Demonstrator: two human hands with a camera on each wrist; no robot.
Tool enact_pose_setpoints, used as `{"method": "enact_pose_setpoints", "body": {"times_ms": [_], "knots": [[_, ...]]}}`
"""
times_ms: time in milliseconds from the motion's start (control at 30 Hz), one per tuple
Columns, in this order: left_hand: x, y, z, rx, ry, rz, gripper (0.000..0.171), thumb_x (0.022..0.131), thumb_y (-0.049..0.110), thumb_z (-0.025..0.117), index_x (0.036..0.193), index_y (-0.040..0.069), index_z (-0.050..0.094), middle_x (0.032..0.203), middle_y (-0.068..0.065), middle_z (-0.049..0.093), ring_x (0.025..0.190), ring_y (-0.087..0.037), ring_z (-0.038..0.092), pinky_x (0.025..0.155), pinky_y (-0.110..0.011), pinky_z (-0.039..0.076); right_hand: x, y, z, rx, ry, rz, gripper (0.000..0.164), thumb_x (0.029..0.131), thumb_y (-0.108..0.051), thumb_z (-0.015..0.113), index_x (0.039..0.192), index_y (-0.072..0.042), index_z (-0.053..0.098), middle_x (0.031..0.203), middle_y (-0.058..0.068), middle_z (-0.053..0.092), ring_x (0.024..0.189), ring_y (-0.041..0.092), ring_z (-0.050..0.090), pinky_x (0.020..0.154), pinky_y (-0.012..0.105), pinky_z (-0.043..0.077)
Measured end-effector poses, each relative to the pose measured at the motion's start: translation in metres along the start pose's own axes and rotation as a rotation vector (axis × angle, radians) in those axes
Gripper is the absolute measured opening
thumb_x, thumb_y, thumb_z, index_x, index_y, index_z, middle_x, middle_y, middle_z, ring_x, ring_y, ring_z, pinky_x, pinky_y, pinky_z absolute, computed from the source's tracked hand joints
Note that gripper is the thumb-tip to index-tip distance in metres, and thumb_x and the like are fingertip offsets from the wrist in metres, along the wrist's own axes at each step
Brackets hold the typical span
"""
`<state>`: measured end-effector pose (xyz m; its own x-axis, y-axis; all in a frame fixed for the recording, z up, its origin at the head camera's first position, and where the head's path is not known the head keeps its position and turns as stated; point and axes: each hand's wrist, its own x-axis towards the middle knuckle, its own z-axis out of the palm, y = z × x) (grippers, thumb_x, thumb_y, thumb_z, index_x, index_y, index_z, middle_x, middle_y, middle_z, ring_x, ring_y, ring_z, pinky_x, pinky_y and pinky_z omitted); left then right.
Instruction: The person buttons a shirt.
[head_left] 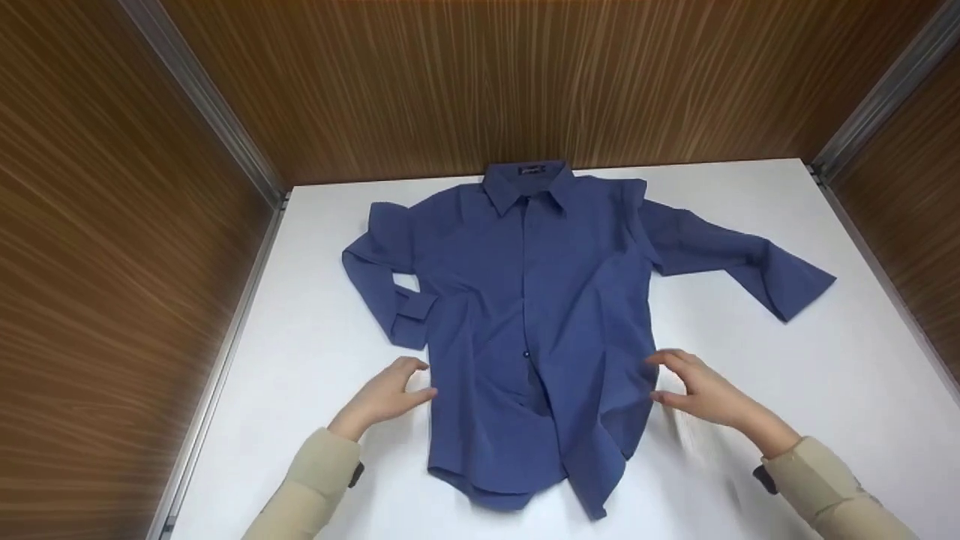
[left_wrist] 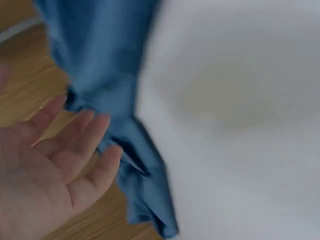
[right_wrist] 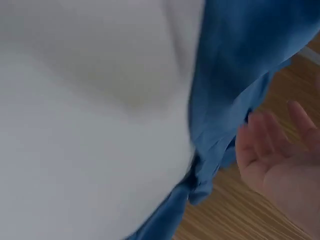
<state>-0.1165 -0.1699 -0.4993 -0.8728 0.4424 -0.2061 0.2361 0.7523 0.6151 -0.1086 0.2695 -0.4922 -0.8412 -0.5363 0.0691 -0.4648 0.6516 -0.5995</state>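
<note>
Nearest come two beige sleeves [head_left: 304,487] reaching in over a white surface [head_left: 300,315], and between them the uneven hem [head_left: 499,480] of a blue button-up shirt [head_left: 480,262], which lies front up in the middle, its flaps parted below a small button [head_left: 526,354]. The person's left hand [head_left: 382,394] is at one side edge of the shirt, the right hand [head_left: 703,390] at the other; both have thumb and fingers apart and loosely bent, gripping nothing, though whether the tips touch the cloth I can't tell. Farther up, the shirt's left-side arm [head_left: 375,247] doubles back, its cuff [head_left: 409,331] at the shirt's side, while the right-side arm [head_left: 697,240] stretches outward. Beyond, the collar [head_left: 556,191] with its dark label [head_left: 532,170] lies close to a wood-grain back panel [head_left: 420,82]
</note>
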Motion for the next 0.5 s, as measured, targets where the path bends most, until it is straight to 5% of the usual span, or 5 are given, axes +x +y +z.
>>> {"method": "enact_pose_setpoints", "body": {"times_ms": [100, 233, 367, 500], "knots": [[0.001, -0.016, 0.011, 0.171, -0.047, -0.044, 0.058, 0.070, 0.043, 0.051, 0.116, 0.009, 0.038, 0.124, -0.012, 0.025, 0.111, -0.027, 0.023, 0.082, -0.046, 0.023, -0.002, 0.027, 0.007, -0.203, -0.127, -0.044, 0.056, 0.068, -0.034, 0.059, 0.116, -0.014, 0.039, 0.117, 0.021, 0.029, 0.100, 0.035, 0.032, 0.069, 0.049, 0.032], [0.005, -0.024, 0.024, 0.251, -0.026, -0.111, 0.058, 0.067, 0.037, 0.058, 0.114, 0.009, 0.040, 0.119, -0.018, 0.028, 0.106, -0.032, 0.027, 0.078, -0.048, 0.027, -0.004, 0.030, 0.019, -0.309, -0.212, 0.055, 0.062, 0.064, -0.031, 0.062, 0.117, -0.014, 0.037, 0.113, 0.025, 0.031, 0.093, 0.040, 0.035, 0.063, 0.050, 0.034], [0.009, -0.022, 0.026, 0.027, 0.012, -0.188, 0.058, 0.068, 0.033, 0.058, 0.107, -0.006, 0.039, 0.090, -0.015, 0.047, 0.080, -0.026, 0.047, 0.067, -0.035, 0.038, -0.002, 0.031, 0.023, 0.036, -0.169, 0.262, 0.074, 0.068, -0.025, 0.060, 0.120, 0.006, 0.017, 0.100, 0.023, 0.040, 0.085, 0.032, 0.042, 0.067, 0.040, 0.036], [0.004, -0.017, 0.033, -0.362, -0.146, -0.279, 0.046, 0.068, 0.036, 0.057, 0.087, -0.004, 0.046, 0.063, -0.006, 0.052, 0.054, -0.017, 0.050, 0.049, -0.030, 0.041, -0.002, 0.030, 0.027, 0.527, -0.205, 0.497, 0.073, 0.073, -0.026, 0.054, 0.117, 0.009, 0.008, 0.087, 0.015, 0.045, 0.074, 0.023, 0.047, 0.064, 0.035, 0.038]]}}
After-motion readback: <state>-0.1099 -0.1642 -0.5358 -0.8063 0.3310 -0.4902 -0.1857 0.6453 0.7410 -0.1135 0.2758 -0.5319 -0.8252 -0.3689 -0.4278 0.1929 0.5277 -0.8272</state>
